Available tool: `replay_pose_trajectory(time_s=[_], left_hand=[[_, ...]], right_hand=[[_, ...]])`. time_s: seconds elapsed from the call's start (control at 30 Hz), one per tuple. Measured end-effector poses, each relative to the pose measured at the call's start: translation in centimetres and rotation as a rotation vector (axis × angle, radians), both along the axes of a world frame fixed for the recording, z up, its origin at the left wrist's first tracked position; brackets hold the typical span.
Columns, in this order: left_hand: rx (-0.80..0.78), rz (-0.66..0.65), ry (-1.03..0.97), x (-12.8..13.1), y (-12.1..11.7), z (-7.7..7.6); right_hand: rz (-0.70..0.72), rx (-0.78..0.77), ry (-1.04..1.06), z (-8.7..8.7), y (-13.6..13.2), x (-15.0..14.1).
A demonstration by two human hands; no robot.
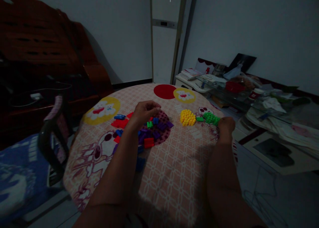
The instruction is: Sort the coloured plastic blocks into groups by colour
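Note:
My left hand (146,112) is over a loose pile of plastic building blocks, its fingers bent and drawn together with the thumb. Whether something small sits between its fingertips is too dark to tell. Under and around it lie red blocks (149,142), purple blocks (163,126), blue blocks (120,116) and a light green block (150,124). At the table's right side, my right hand (226,125) is closed against the end of a green block cluster (211,118); its fingertips are hidden. A yellow block cluster (187,117) lies left of that, with a small green piece (199,119) between the two.
The round table (171,175) has a patterned cloth. A chair (53,138) stands close on the left, before a wooden bench (45,55). To the right, a glass-topped stand (231,95) carries papers, bags and a cup (256,94). A tall white cabinet unit (164,48) stands behind.

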State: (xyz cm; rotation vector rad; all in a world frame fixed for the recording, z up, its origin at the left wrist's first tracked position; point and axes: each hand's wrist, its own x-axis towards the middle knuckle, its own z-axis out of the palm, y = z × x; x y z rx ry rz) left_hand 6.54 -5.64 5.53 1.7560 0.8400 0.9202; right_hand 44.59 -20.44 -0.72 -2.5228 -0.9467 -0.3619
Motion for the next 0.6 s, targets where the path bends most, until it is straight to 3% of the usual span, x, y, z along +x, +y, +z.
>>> replay_pose_trajectory(time_s=[0.13,0.27,0.43,0.53,0.6], left_hand=[[0.128,0.219,0.256,-4.1,2.2,-0.3],[0.160,0.338,0.629,-8.1,3.8,-1.2],[0.098,0.300,0.769,-9.6,4.1,-2.5],[0.104,0.300,0.743,-9.2,4.0,-2.6],[0.112,0.251,0.689,-8.4,3.8,-2.4]], right_hand=[[-0.194,0.059,0.049,1.2,-0.2,-1.6],[-0.162,0.209,-0.013,3.4,0.5,-3.0],[0.209,0.356,0.143,4.9,4.0,-6.6],[0.545,0.394,0.335,4.8,6.1,-12.1],[0.786,0.356,0.346,4.5,7.0,-16.3]])
